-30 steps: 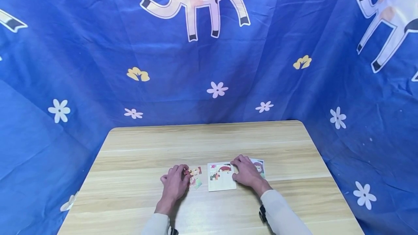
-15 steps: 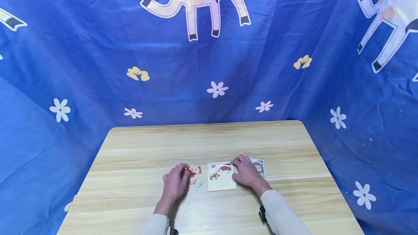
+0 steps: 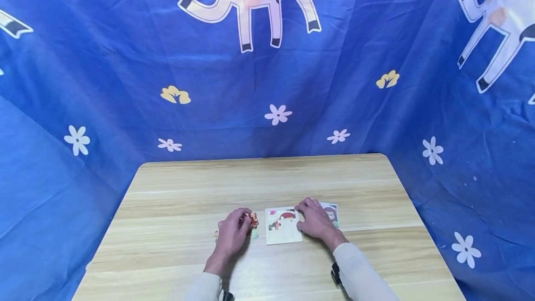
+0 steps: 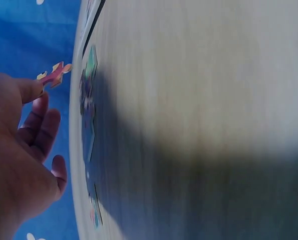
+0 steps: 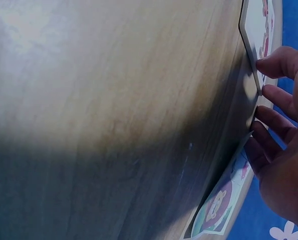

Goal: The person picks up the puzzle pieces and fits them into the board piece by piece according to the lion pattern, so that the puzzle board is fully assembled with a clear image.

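My left hand [image 3: 232,233] pinches a red and orange jigsaw piece [image 4: 56,75] between thumb and index finger, raised above the table in the left wrist view. Its other fingers are bent and free. To its right lies a square white puzzle board [image 3: 288,237], with several fitted pieces along its top and left. My right hand [image 3: 316,221] rests at the board's right edge, thumb and index finger apart, touching the rim. In the right wrist view its remaining fingers lie loosely over a picture card [image 5: 221,202], which they partly cover.
Several loose jigsaw pieces [image 4: 88,130] lie on the wooden table [image 3: 188,189] under and around the left hand; one small piece [image 3: 216,235] sits to its left. A blue patterned cloth [image 3: 217,82] hangs behind the table and at both sides.
My left hand has moved right, from the loose pieces towards the board, now with a piece held up in its fingertips. The right hand and the board stay put.
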Demonstrator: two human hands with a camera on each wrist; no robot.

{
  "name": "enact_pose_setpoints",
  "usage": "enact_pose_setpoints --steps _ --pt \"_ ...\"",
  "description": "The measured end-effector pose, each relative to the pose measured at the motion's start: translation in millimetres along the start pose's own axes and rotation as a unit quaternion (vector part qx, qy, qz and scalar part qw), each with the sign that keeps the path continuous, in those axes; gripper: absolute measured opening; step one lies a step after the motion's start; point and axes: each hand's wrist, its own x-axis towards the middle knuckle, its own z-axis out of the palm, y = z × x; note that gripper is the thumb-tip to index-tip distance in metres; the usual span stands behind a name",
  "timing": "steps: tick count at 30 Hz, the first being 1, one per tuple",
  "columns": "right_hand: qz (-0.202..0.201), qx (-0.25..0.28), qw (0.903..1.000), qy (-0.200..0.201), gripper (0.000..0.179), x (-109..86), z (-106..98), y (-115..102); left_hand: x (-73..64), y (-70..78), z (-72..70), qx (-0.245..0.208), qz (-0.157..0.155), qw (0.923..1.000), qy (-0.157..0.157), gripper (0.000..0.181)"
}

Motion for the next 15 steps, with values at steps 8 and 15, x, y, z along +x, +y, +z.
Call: enact_pose_setpoints --steps 8,15 --pt "0.001 -0.011 0.9999 0.001 0.053 0.1 1 1 -0.9 13.6 14.8 0.013 0.017 0.9992 -0.034 0.02" --pt "0.001 -0.014 0.9999 0.003 0.054 -0.9 3 2 -0.8 23.2 23.3 0.025 0.041 0.9977 -0.048 0.018"
